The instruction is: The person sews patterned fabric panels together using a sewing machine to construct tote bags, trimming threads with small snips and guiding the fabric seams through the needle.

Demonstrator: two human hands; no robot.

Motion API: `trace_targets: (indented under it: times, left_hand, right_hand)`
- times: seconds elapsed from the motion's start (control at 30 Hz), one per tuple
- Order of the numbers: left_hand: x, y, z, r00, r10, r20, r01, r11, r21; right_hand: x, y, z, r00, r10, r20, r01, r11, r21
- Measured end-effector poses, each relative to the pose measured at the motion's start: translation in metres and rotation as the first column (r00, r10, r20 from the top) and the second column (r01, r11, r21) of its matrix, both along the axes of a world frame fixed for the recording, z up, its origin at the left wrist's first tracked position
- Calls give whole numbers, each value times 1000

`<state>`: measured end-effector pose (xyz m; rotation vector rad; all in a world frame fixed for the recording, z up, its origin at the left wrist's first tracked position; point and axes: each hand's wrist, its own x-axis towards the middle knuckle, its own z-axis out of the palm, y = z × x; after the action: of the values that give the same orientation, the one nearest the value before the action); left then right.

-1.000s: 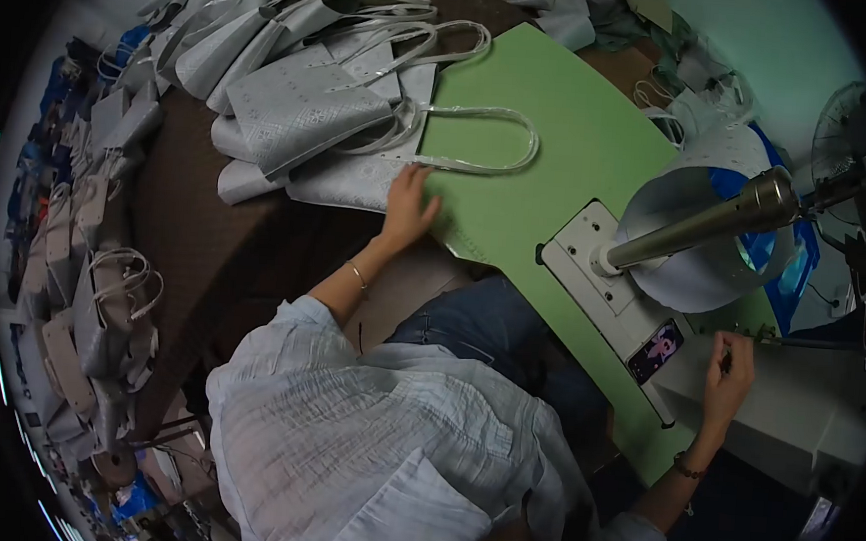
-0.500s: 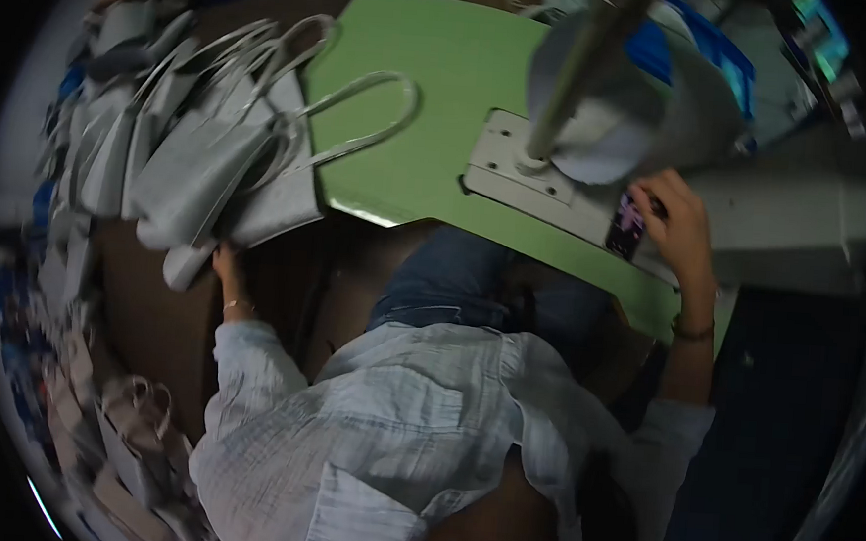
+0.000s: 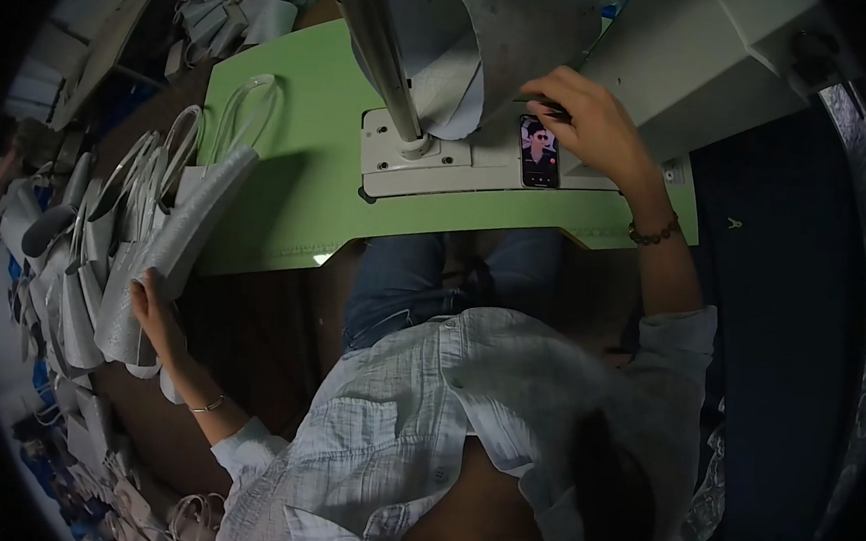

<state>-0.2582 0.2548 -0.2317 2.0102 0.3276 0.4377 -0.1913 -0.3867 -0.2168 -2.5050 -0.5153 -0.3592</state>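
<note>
My left hand (image 3: 155, 318) is closed on the edge of a silvery grey bag (image 3: 198, 216), which hangs at the left end of the green table (image 3: 298, 203) among other bags with pale loop handles. My right hand (image 3: 586, 126) is above the white machine bed, its fingers pinched around a small dark tool (image 3: 545, 105) that they partly hide. Just below those fingers lies a phone (image 3: 539, 153) with a lit screen showing a person.
A metal machine post (image 3: 381, 64) rises from the white base plate (image 3: 381, 153), with curved grey sheets (image 3: 536, 39) behind it. The machine's grey body (image 3: 684, 58) fills the upper right. More grey pieces (image 3: 255, 12) lie at the upper left.
The view has turned and shifted. My left hand has lifted the bag's edge more upright. My right hand has moved to the upper side of the phone, whose screen now shows clearly.
</note>
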Motion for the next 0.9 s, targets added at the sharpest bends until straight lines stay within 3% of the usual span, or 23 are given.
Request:
trace_targets:
  times: [0.03, 0.1, 0.17, 0.2, 0.27, 0.3, 0.37, 0.4, 0.43, 0.47, 0.5, 0.53, 0.6, 0.67, 0.73, 0.8, 0.87, 0.9]
  left_hand:
    - [9, -4, 24, 999, -18, 31, 19, 999, -40]
    - [24, -30, 81, 978, 73, 193, -96, 989, 112]
    - [33, -25, 128, 972, -35, 231, 3, 990, 139]
    - [37, -31, 150, 972, -31, 233, -2, 990, 138]
    - [44, -57, 185, 980, -170, 104, 126, 933, 337]
    - [48, -81, 194, 980, -171, 105, 127, 933, 337]
    - [59, -144, 204, 964, -260, -54, 263, 964, 37]
    - [70, -166, 209, 963, -264, -50, 266, 963, 36]
    - [82, -183, 213, 724, -666, -178, 687, 720, 102]
    - [97, -204, 215, 319, -890, -326, 948, 304, 98]
    - [111, -223, 211, 136, -923, -360, 989, 105, 103]
    - [121, -240, 210, -43, -917, -397, 990, -92, 105]
    - [127, -294, 222, -110, -866, -488, 993, -119, -12]
    - [116, -340, 229, -166, -872, -460, 984, -180, -13]
    - [122, -346, 224, -188, -897, -400, 967, -241, 86]
    - [110, -352, 226, -175, -895, -410, 976, -213, 48]
    - [122, -349, 211, -83, -898, -432, 964, -182, 194]
    - [129, -347, 214, -2, -883, -469, 979, -97, 177]
  right_hand:
    - [-1, -3, 0, 1000, -4, 0, 4, 1000, 0]
    - [-1, -7, 1, 998, 3, 61, -6, 999, 43]
    - [-4, -4, 11, 998, 11, 56, -14, 998, 59]
    - [-7, -1, 18, 999, 14, 53, -18, 997, 78]
    - [-16, 11, 35, 999, 49, 25, -51, 990, 133]
    - [-17, 18, 44, 997, 82, -9, -78, 978, 191]
    - [-17, 30, 60, 988, 144, 48, -151, 963, 222]
    - [-15, 39, 66, 973, 207, 105, -227, 942, 249]
    - [-12, 50, 73, 973, 206, 108, -227, 943, 243]
    - [-4, 62, 79, 934, 253, 251, -313, 921, 234]
    - [2, 75, 86, 870, 297, 395, -399, 893, 208]
    - [4, 88, 96, 862, 303, 406, -408, 890, 203]
    - [5, 97, 117, 771, 307, 558, -493, 843, 218]
    - [3, 91, 112, 739, 299, 603, -535, 805, 256]
    - [-5, 81, 118, 879, 390, 276, -467, 822, 326]
    - [-7, 76, 116, 862, 450, 234, -506, 780, 367]
    - [-6, 71, 111, 841, 532, -98, -383, 713, 587]
    - [-4, 77, 109, 840, 535, -91, -393, 715, 579]
